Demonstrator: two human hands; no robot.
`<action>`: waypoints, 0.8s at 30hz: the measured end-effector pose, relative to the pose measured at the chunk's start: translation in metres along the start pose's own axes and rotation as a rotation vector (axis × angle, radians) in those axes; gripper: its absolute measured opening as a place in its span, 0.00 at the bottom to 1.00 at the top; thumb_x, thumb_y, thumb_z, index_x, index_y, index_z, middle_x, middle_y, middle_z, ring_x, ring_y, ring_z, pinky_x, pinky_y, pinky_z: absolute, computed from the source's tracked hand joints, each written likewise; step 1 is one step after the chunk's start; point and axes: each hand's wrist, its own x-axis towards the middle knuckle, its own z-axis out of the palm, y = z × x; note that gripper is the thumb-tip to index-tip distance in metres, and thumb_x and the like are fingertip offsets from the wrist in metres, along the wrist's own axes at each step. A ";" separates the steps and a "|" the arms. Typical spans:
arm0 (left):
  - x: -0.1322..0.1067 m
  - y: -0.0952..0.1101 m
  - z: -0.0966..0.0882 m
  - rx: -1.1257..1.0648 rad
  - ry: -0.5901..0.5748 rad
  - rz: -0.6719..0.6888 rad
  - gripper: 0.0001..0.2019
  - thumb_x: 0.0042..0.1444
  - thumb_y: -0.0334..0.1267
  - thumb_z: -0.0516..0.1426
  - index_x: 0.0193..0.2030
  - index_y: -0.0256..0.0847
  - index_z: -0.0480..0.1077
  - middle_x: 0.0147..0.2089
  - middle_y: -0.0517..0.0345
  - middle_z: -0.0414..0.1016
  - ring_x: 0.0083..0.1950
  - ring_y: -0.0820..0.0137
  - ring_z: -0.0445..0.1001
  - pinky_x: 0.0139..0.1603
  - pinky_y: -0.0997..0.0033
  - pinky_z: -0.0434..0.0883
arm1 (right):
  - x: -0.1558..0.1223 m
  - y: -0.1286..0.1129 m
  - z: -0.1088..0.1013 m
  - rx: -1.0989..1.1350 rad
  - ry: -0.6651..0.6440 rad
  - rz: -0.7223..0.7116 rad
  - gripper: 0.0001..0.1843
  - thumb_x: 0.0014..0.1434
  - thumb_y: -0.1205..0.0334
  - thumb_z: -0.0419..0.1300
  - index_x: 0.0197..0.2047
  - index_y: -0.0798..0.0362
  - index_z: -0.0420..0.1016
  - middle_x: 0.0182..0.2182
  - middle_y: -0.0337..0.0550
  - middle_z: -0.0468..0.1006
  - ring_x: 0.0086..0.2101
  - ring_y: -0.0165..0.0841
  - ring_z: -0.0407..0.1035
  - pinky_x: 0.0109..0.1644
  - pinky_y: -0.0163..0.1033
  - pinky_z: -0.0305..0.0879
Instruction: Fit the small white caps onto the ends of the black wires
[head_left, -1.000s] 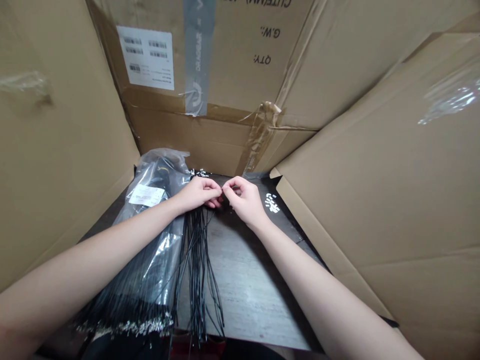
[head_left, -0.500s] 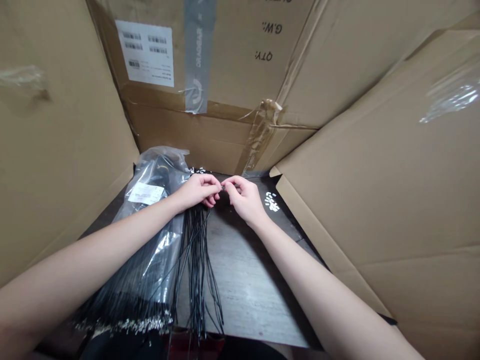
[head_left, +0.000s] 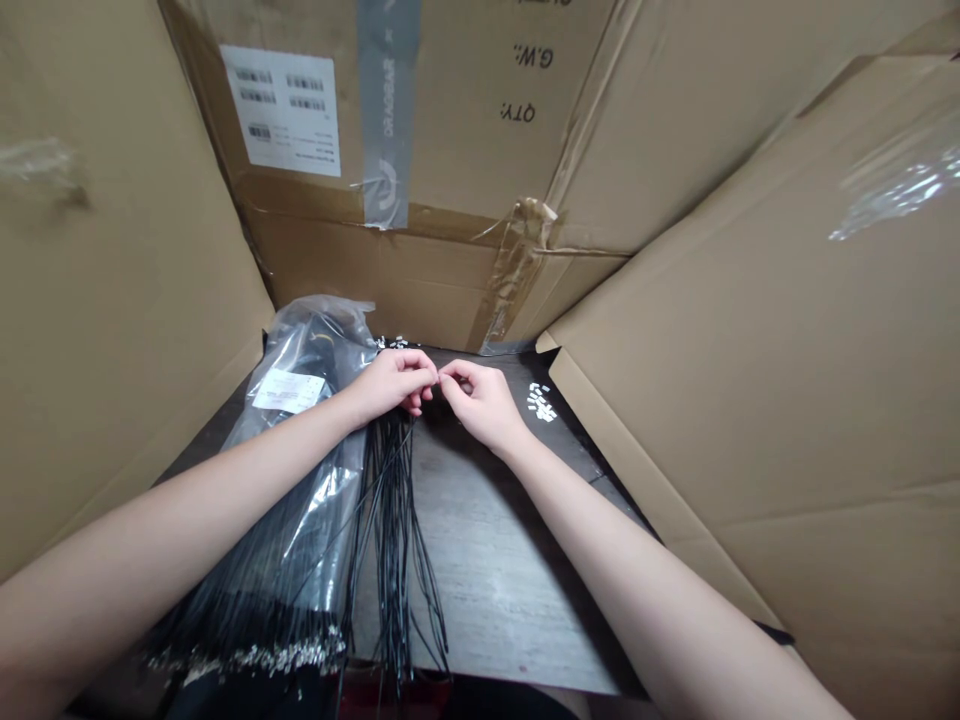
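Note:
My left hand (head_left: 401, 382) is closed in a pinch above a bundle of thin black wires (head_left: 394, 540); a black wire seems to run down from its fingers. The fingertips of my right hand (head_left: 480, 400) are pinched together and meet those of the left. What sits between them is too small to make out. Under my left forearm lies a clear plastic bag (head_left: 319, 500) of black wires, with a white label (head_left: 289, 390) and silvery metal ends (head_left: 285, 655) sticking out at the near side.
Small white pieces (head_left: 541, 402) lie in a pile right of my right hand, and more white bits (head_left: 394, 343) lie behind my left hand. Cardboard walls (head_left: 420, 285) enclose the dark tabletop (head_left: 495, 560) at the back and both sides.
My right hand has moved slightly left and its fingertips have closed against the left hand's. The dark bit seen between the hands earlier is now hidden. The view has shifted slightly.

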 end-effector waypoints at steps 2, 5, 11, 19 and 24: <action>0.001 -0.001 0.000 0.000 -0.002 0.006 0.04 0.53 0.27 0.55 0.28 0.34 0.70 0.21 0.64 0.70 0.18 0.80 0.67 0.20 0.80 0.71 | 0.000 -0.001 -0.001 -0.041 -0.010 -0.007 0.13 0.58 0.59 0.54 0.30 0.54 0.77 0.18 0.36 0.70 0.21 0.29 0.60 0.29 0.33 0.57; 0.002 -0.002 -0.001 0.014 -0.017 0.003 0.05 0.53 0.27 0.55 0.28 0.34 0.70 0.21 0.63 0.70 0.18 0.80 0.67 0.20 0.81 0.70 | 0.000 -0.006 -0.003 -0.217 -0.021 -0.026 0.12 0.59 0.62 0.53 0.30 0.53 0.78 0.21 0.38 0.74 0.23 0.30 0.64 0.32 0.34 0.57; 0.002 0.000 0.001 0.019 -0.021 -0.054 0.06 0.52 0.25 0.55 0.27 0.34 0.70 0.20 0.64 0.69 0.18 0.81 0.65 0.21 0.81 0.71 | -0.001 -0.019 -0.016 -0.740 0.012 0.184 0.13 0.62 0.62 0.52 0.37 0.51 0.79 0.36 0.48 0.80 0.35 0.39 0.74 0.37 0.38 0.62; -0.001 0.006 0.005 0.021 0.001 -0.094 0.07 0.53 0.24 0.55 0.26 0.34 0.70 0.19 0.63 0.69 0.18 0.81 0.65 0.21 0.82 0.70 | 0.005 -0.017 -0.055 -0.962 0.027 0.563 0.19 0.58 0.75 0.51 0.48 0.56 0.78 0.47 0.60 0.76 0.46 0.47 0.75 0.45 0.45 0.69; -0.001 0.005 0.004 0.027 -0.008 -0.090 0.06 0.53 0.24 0.56 0.26 0.33 0.70 0.20 0.63 0.69 0.19 0.81 0.65 0.21 0.82 0.70 | 0.008 -0.011 -0.063 -0.933 0.014 0.666 0.21 0.56 0.76 0.53 0.49 0.57 0.78 0.46 0.64 0.77 0.46 0.51 0.75 0.45 0.48 0.70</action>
